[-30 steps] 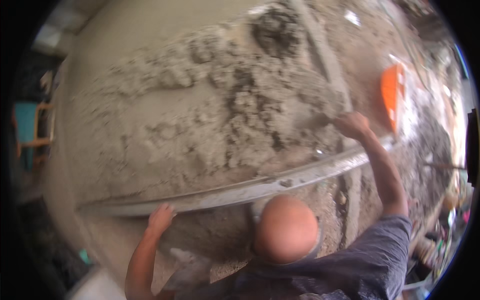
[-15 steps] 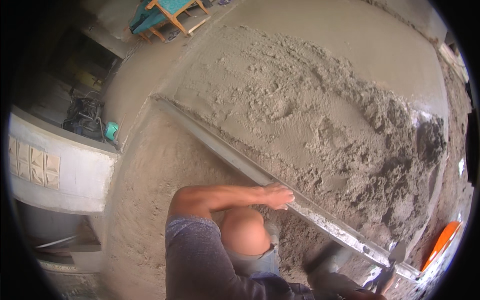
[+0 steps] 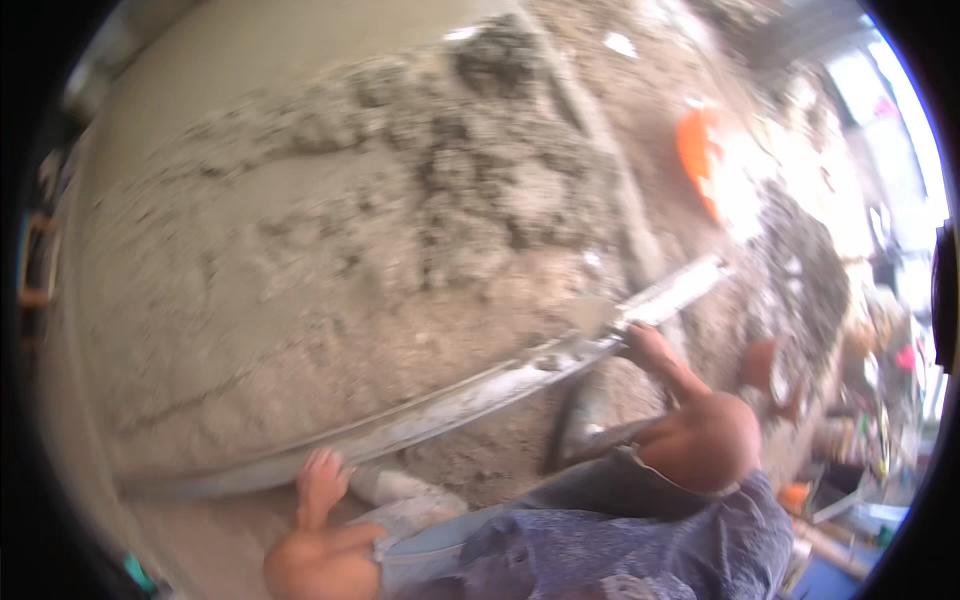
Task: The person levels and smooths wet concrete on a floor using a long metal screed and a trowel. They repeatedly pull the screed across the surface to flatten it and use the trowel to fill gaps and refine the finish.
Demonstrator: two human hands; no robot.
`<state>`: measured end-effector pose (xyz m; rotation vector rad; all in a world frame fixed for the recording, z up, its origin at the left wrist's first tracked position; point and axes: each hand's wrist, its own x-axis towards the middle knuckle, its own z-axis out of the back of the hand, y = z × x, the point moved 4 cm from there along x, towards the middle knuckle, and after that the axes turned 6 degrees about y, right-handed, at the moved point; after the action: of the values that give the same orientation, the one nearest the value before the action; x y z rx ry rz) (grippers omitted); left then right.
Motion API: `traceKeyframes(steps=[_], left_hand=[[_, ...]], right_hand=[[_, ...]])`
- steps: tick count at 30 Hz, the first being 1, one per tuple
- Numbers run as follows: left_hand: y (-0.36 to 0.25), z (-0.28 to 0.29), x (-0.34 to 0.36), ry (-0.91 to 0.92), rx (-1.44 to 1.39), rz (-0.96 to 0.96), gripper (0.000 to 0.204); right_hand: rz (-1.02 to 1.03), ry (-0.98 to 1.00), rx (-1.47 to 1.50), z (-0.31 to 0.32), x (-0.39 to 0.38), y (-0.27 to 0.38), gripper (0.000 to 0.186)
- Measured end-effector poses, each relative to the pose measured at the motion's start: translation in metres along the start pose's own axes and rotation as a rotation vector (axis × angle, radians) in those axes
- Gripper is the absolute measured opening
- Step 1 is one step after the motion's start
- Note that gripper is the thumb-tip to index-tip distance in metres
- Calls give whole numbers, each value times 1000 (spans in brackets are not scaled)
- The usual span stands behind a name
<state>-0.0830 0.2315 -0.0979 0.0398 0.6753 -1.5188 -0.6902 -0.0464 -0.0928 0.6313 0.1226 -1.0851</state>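
Note:
A long metal screed bar (image 3: pixel 450 412) lies slantwise across the ground along the edge of rough wet mortar (image 3: pixel 330 220). My left hand (image 3: pixel 322 480) grips its left part, fingers over the top. Near the bar's right end, my right hand (image 3: pixel 645 343) is closed around a trowel (image 3: pixel 597 316) and rests against the bar. The trowel's blade points away from me, smeared by motion, and its handle is hidden in my hand. Pale mortar coats much of the bar's right half.
Smooth mortar (image 3: pixel 250 50) spreads behind the rough heap. A raised edge strip (image 3: pixel 600 140) borders it on the right. Beyond stand an orange container (image 3: pixel 700 160), a dark heap (image 3: pixel 800 270) and a reddish block (image 3: pixel 760 365). Assorted clutter lies at the far right.
The view has swung to the right, so the bar now slopes up to the right and the orange container stands further in. Both hands stay at the bar; the trowel remains in my right hand.

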Motion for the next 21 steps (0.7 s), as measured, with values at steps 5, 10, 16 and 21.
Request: traceKeyframes(steps=[5,10,16,21], left_hand=[[-42,13,38,98,64,59,30],[15,3,22,498,114,108,33],[-8,140,-29,262,195,325,40],[-21,168,-49,535,298,698,39]], right_hand=[[-371,-59,-108,144,22,-75,25],[-377,-314,-279,236,145,-137,13],[-278,-335,-222,231,297,-128,19],[-97,-10,-202,191,352,-71,17]])
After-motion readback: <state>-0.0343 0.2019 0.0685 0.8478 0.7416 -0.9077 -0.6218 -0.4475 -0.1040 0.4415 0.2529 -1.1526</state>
